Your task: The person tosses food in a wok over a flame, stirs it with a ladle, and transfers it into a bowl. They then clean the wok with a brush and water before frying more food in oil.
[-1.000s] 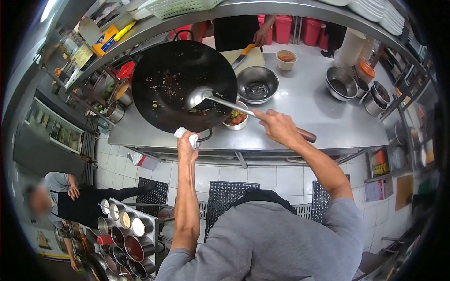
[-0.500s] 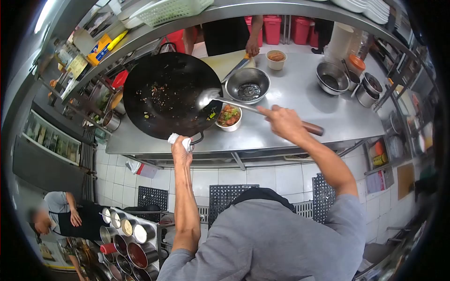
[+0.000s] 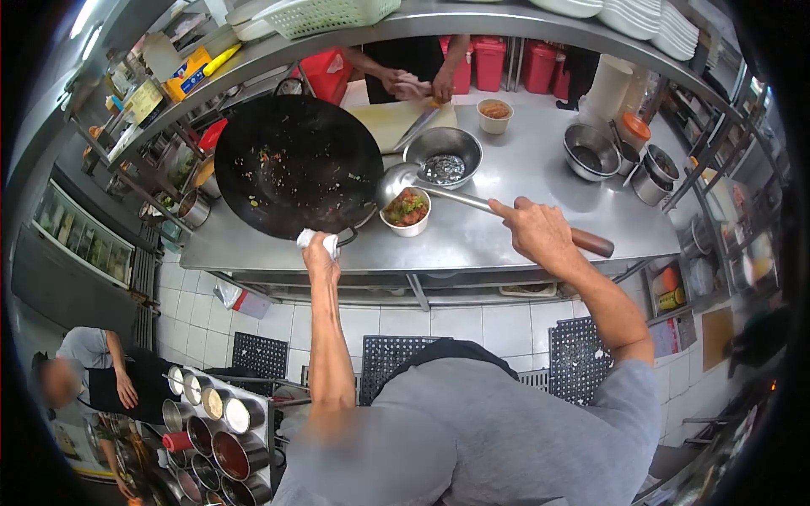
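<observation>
With a folded white cloth, my left hand grips the near handle of a large black wok. Bits of food cling to the wok's inside. My right hand is wrapped round the wooden-ended handle of a metal ladle. The ladle's bowl overlaps the back rim of a white paper bowl filled with browned food and green bits. Right behind it stands a steel mixing bowl with dark liquid at the bottom.
Across the steel counter, another person's hands hold a pink cloth near a knife and a cutting board. A second paper bowl and steel bowls stand to the right. A shelf crosses overhead.
The ladle has left the wok and moved right, over the paper bowl's edge. The wok has shifted slightly left. The person opposite now holds a pink cloth.
</observation>
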Demonstrator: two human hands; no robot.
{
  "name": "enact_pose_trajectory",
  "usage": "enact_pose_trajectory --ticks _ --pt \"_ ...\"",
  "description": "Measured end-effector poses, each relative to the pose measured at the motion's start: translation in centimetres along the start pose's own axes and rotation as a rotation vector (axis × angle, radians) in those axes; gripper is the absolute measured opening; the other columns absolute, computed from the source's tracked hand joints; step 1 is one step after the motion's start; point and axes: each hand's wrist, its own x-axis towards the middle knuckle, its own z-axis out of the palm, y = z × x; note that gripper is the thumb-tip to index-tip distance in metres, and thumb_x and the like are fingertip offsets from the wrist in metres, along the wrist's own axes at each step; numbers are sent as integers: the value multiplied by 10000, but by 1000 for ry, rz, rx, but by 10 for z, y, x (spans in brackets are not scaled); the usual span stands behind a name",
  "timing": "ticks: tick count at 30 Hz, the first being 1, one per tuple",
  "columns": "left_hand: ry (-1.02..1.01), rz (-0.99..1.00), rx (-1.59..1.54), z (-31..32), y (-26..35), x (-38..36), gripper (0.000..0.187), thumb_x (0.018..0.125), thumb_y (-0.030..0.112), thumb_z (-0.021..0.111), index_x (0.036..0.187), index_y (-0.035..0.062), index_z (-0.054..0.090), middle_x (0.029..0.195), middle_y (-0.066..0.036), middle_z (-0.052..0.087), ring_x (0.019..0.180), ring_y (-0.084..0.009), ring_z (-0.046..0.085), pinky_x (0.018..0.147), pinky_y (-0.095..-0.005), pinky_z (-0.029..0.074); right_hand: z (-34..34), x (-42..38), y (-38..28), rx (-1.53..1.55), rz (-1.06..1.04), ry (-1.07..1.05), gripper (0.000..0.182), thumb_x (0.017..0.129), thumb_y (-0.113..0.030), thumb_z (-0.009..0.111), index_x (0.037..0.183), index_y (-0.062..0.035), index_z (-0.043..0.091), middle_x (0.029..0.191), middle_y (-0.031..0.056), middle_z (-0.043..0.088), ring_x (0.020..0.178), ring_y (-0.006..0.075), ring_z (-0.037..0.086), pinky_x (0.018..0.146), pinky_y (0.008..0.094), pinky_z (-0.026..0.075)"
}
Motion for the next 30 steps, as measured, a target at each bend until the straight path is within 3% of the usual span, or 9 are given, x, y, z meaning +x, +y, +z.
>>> enact_pose_trajectory --ticks 7,10,14,19,20,22,23,28,30 --pt "27 -194 -94 -46 25 -59 18 745 71 557 759 66 547 646 -84 591 563 -182 602 458 -287 456 7 -11 -5 538 99 48 354 816 -105 609 1170 -95 610 822 204 623 705 376 588 664 431 455" --pt "-35 -221 -181 -67 26 -96 59 738 79 594 696 67 554 654 -104 610 562 -186 604 471 -299 458 39 -4 -14 797 190 -80 303 804 -87 636 1094 -1 618 732 116 599 607 141 496 588 294 443" --pt "64 -208 -200 -80 28 -147 89 724 89 607 697 6 615 683 -136 632 606 -200 616 533 -303 482 59 8 -42 1231 154 -232 163 869 -116 595 973 8 567 691 -41 468 554 34 401 470 205 309" --pt "183 -301 -266 -80 46 -227 63 696 15 632 711 -45 622 724 -174 640 650 -229 639 615 -321 513 70 20 -45 1468 82 -345 289 815 -180 691 991 1 550 647 -53 444 488 21 368 419 184 266" --pt "214 -275 -269 -88 46 -246 63 703 16 629 709 -46 618 712 -173 634 648 -236 638 620 -333 516 63 17 -58 1471 12 -411 289 815 -180 691 991 1 550 647 -53 444 488 21 368 419 184 266" --pt "15 468 474 -117 26 -283 68 704 18 632 728 -41 608 692 -172 623 649 -246 635 636 -361 519 39 14 -79 1430 -77 -578 334 808 -119 686 1065 6 515 701 -36 449 541 24 375 437 177 254" --pt "161 -20 -321 -105 55 -309 70 715 15 617 758 -38 601 676 -171 614 655 -259 633 643 -386 518 42 13 -84 1421 -134 -618 334 808 -119 686 1065 6 515 701 -36 449 541 24 375 437 177 254" --pt "444 -7 -474 -120 72 -400 50 730 1 580 751 -42 593 659 -175 608 650 -266 630 630 -392 516 23 4 -131 1196 -216 -808 416 849 -301 659 1154 -67 499 716 20 537 524 159 475 455 258 400" --pt "562 60 -508 -133 79 -438 63 729 16 592 738 -47 589 649 -170 607 630 -259 626 663 -392 516 15 -8 -166 1178 -302 -837 329 871 -328 626 1047 -66 535 670 17 514 510 133 447 438 254 361"
